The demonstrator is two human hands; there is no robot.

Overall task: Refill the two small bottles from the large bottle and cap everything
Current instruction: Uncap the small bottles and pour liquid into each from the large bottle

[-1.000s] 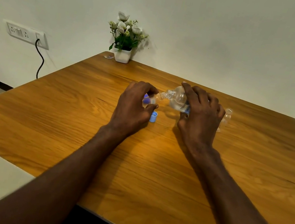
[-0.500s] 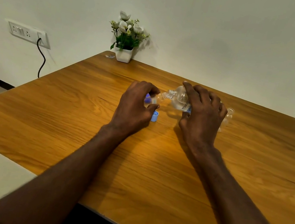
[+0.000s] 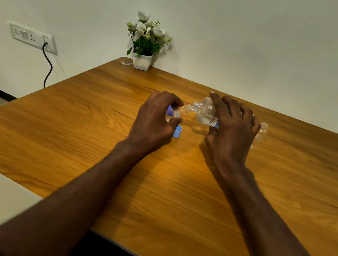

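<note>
My right hand [image 3: 232,130] wraps large bottle [image 3: 205,113], fingers curled over its body, bottle tipped near horizontal, neck aimed toward 9 o'clock so mouth meets small bottle [image 3: 175,113]. My left hand [image 3: 156,116] cups that small bottle, fingers and thumb curled round it, steadying it on table [image 3: 72,133] against pour. Blue cap [image 3: 177,131] lies loose at 6 o'clock of small bottle, close for recapping. Second small bottle [image 3: 261,132] waits at 3 o'clock behind right hand, uncapped as far as I can judge. Fill level hidden.
</note>
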